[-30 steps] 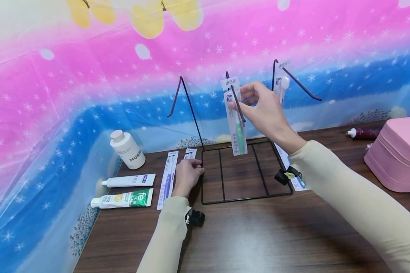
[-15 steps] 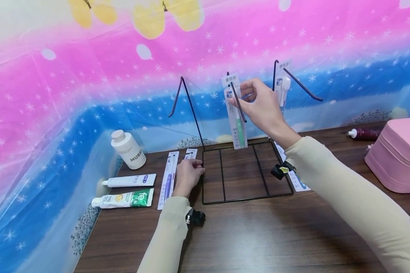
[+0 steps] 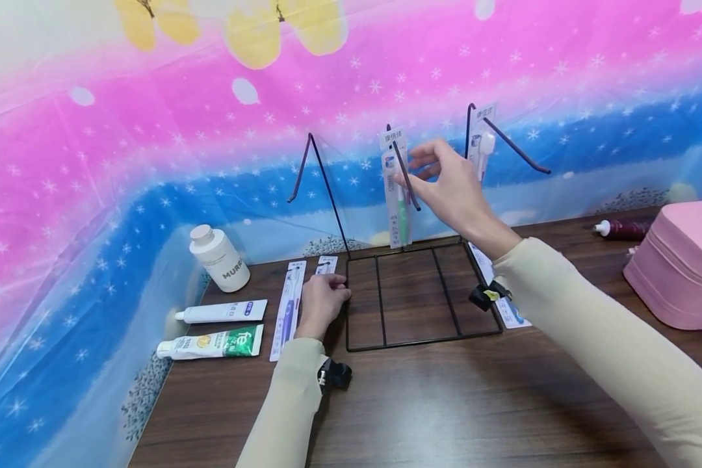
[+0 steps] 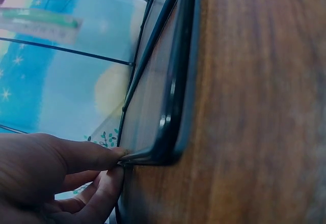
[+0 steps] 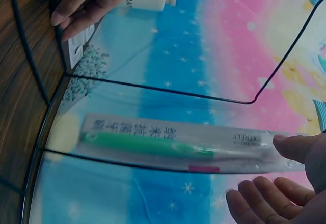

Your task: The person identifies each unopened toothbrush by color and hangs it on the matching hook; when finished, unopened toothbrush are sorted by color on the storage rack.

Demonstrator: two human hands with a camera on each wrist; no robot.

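Observation:
My left hand [image 3: 322, 300] pinches the left side bar of a black wire display rack [image 3: 424, 341] between thumb and fingers; the left wrist view shows the grip at a corner of its base. From the rack's middle hook hangs a packaged green toothbrush [image 3: 402, 221]. My right hand [image 3: 453, 188] is beside that pack, its thumb touching the upper part. The right wrist view shows the other fingers [image 5: 262, 196] apart from the packaging. Another packaged toothbrush [image 3: 484, 144] hangs from the right hook; the left hook [image 3: 301, 167] carries nothing.
Left of the rack lie a packaged purple toothbrush [image 3: 288, 315], a partly covered pack [image 3: 326, 264], two toothpaste tubes [image 3: 222, 312] and a white bottle [image 3: 219, 258]. To the right are another pack [image 3: 510, 313], a dark red tube [image 3: 623, 229] and a pink case [image 3: 681, 263].
The green toothbrush pack has risen slightly and moved back along the middle hook toward the rack's upright. My right hand has shifted only a little; the left has stayed put.

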